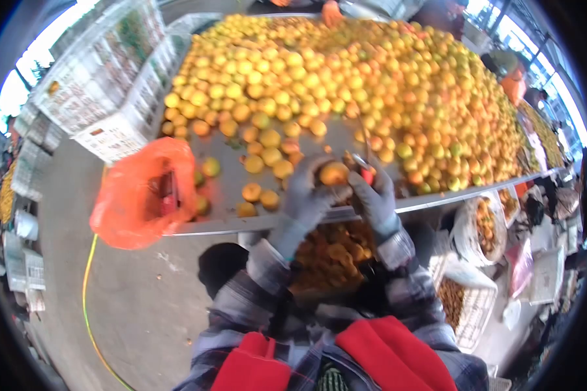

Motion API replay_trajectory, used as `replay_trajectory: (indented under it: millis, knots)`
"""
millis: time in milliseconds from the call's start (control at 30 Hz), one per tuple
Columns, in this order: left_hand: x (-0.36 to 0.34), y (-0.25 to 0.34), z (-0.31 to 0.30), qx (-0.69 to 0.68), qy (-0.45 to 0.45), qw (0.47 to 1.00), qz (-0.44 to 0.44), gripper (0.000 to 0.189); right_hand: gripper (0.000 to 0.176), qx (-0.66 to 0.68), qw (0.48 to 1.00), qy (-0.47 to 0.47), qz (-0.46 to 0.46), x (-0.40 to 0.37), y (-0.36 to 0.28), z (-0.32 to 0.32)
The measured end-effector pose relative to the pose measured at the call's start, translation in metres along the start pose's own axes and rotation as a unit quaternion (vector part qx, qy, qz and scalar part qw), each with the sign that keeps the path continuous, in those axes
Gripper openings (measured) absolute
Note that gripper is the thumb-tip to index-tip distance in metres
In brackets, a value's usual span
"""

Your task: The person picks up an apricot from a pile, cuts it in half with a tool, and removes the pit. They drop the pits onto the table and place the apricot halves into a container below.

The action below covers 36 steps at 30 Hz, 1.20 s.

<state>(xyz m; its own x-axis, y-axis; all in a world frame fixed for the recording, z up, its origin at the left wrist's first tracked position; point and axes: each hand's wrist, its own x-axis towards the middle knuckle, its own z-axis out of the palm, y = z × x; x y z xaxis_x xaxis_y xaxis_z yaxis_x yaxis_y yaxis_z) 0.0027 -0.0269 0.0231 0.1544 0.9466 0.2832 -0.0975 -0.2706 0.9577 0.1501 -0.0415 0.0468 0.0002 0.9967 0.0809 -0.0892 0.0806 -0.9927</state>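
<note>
— What is the left hand [306, 195] doing?
— It is gripping an orange [334, 174]; the right hand [375, 199], just beside it, is clutching red-handled clippers [367, 174]; more fruit [346, 72] is lying beyond both hands on the table [228, 186].

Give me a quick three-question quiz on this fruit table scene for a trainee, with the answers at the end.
1. True or false: the left hand holds an orange.
2. What is at the left end of the table? A) a blue bucket B) an orange bag C) a scale
3. Fill in: the right hand holds a small tool with a ____ handle beside the orange.
Key: 1 true; 2 B; 3 red.
</note>
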Motion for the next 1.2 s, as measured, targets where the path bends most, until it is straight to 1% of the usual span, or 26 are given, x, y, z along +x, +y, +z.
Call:
replay_trajectory:
  millis: [33, 100, 133, 167, 233, 267, 300, 367, 400, 433, 500, 533, 567, 633, 667, 700, 733, 767, 800, 833, 867, 900, 967, 1100, 1167, 1200]
  knots:
    - [0.001, -0.001, -0.001, -0.011, -0.005, 1.0, -0.023, 0.051, 0.031, 0.035, 0.999, 0.005, -0.001, 0.004, 0.012, -0.002]
    - [0.002, -0.019, 0.008, 0.031, 0.024, 0.998, 0.057, 0.046, 0.03, 0.041, 0.995, 0.075, -0.044, 0.012, 0.033, -0.006]
    - [-0.003, -0.008, 0.01, -0.059, 0.027, 0.998, 0.005, 0.044, 0.03, 0.077, 0.994, 0.076, -0.033, 0.012, 0.027, -0.004]
    - [-0.007, 0.003, 0.012, -0.154, 0.026, 0.987, -0.047, 0.041, 0.03, 0.108, 0.991, 0.08, -0.016, 0.01, 0.02, -0.004]
    - [-0.006, 0.005, 0.006, -0.267, -0.035, 0.955, -0.123, 0.038, 0.031, 0.126, 0.987, 0.087, -0.051, 0.013, 0.025, -0.004]
    - [-0.004, 0.004, 0.003, -0.262, -0.07, 0.95, -0.156, 0.037, 0.031, 0.091, 0.992, 0.048, -0.066, 0.012, 0.024, -0.008]
    - [-0.004, 0.004, 0.005, -0.26, -0.067, 0.952, -0.15, 0.037, 0.031, 0.093, 0.992, 0.042, -0.071, 0.013, 0.028, -0.012]
    - [-0.006, 0.002, 0.012, -0.26, -0.051, 0.96, -0.09, 0.035, 0.031, 0.034, 0.994, 0.052, -0.091, 0.016, 0.037, -0.014]
    - [-0.005, 0.006, 0.012, -0.21, -0.063, 0.974, -0.049, 0.039, 0.034, 0.01, 0.995, 0.04, -0.089, 0.014, 0.026, -0.01]
    - [-0.005, 0.002, 0.013, -0.209, -0.06, 0.975, -0.048, 0.039, 0.034, 0.011, 0.995, 0.037, -0.089, 0.013, 0.023, -0.01]
    - [-0.005, -0.005, 0.016, -0.224, -0.078, 0.971, -0.04, 0.043, 0.037, -0.074, 0.988, 0.053, -0.121, 0.013, 0.02, -0.01]
    - [-0.005, -0.004, 0.015, -0.259, -0.076, 0.961, -0.068, 0.044, 0.039, -0.128, 0.977, 0.051, -0.163, 0.012, 0.014, -0.008]
    - [-0.005, -0.004, 0.013, -0.26, -0.075, 0.96, -0.07, 0.044, 0.039, -0.129, 0.977, 0.05, -0.16, 0.009, 0.009, -0.007]
    - [-0.002, -0.009, 0.009, -0.289, -0.012, 0.957, 0.015, 0.043, 0.04, -0.15, 0.982, 0.04, -0.112, 0.003, 0.003, -0.008]
    - [0.002, -0.023, 0.007, -0.331, -0.037, 0.941, -0.058, 0.044, 0.041, -0.066, 0.995, 0.024, -0.067, 0.001, 0.009, -0.008]
    - [0.003, -0.023, 0.006, -0.315, -0.034, 0.947, -0.058, 0.043, 0.037, -0.257, 0.952, 0.003, -0.167, -0.002, 0.034, -0.025]
    - [-0.002, 0.0, 0.0, -0.374, -0.023, 0.905, -0.203, 0.04, 0.046, -0.309, 0.95, -0.008, -0.053, -0.003, 0.039, -0.029]
    - [0.002, -0.009, 0.007, -0.43, -0.019, 0.899, -0.079, 0.037, 0.06, -0.446, 0.866, -0.032, -0.223, -0.002, 0.081, -0.053]
    - [0.001, -0.018, -0.002, -0.432, -0.059, 0.896, -0.084, 0.035, 0.041, -0.38, 0.922, -0.013, -0.071, -0.006, 0.046, -0.034]
    - [0.001, -0.006, -0.001, -0.433, -0.074, 0.897, -0.055, 0.04, 0.03, 0.056, 0.993, -0.095, 0.042, -0.013, -0.008, -0.016]
    - [0.001, -0.004, 0.001, -0.44, -0.075, 0.895, -0.024, 0.04, 0.037, 0.0, 0.997, -0.076, 0.003, -0.013, 0.004, -0.017]
    - [0.001, 0.007, -0.001, -0.365, -0.058, 0.929, -0.026, 0.038, 0.038, 0.048, 0.996, -0.078, -0.016, -0.017, -0.012, -0.003]
    - [0.0, 0.009, -0.003, -0.396, -0.096, 0.913, -0.011, 0.034, 0.039, -0.018, 0.996, -0.076, -0.037, -0.02, -0.022, 0.001]
    - [0.002, 0.014, -0.001, -0.358, -0.098, 0.929, 0.018, 0.036, 0.04, -0.016, 0.996, -0.076, -0.038, -0.02, -0.02, 0.003]
    - [0.001, 0.023, -0.002, -0.28, -0.104, 0.953, 0.043, 0.038, 0.04, -0.024, 0.997, -0.069, -0.035, -0.019, -0.018, 0.003]
    - [0.001, 0.019, -0.004, -0.28, -0.104, 0.953, 0.044, 0.038, 0.04, -0.024, 0.997, -0.069, -0.035, -0.019, -0.019, 0.003]
